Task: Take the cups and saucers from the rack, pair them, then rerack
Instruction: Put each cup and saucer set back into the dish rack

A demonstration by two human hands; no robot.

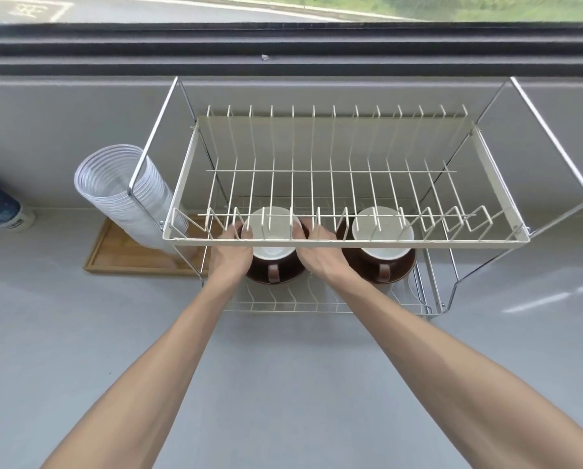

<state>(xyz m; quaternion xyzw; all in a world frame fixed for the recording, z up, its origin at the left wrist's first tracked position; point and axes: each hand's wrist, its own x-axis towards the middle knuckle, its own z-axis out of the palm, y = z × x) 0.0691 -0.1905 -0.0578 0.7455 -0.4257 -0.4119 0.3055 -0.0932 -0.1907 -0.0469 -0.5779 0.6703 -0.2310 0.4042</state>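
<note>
Under the upper shelf of the rack [347, 243], both forearms reach forward side by side, wrists straight, palms turned toward each other. The left hand [230, 253] and the right hand [320, 253] flank the left cup [272, 231], fingers curled round its sides and over the rim of the left saucer [259, 275] beneath it; both hands are closed on this pair, though the fingertips are partly hidden by the shelf wires. That cup sits upright on its saucer on the rack's lower tier, mouth up, its brown handle pointing toward the person. Just right of the right hand, a second cup [383, 233] stands upright on a second saucer [401, 265], handle likewise toward the person. Left of the rack, a tilted stack of clear plastic cups [114, 184] rests on a wooden tray [120, 258] on the grey counter [283, 384].
</note>
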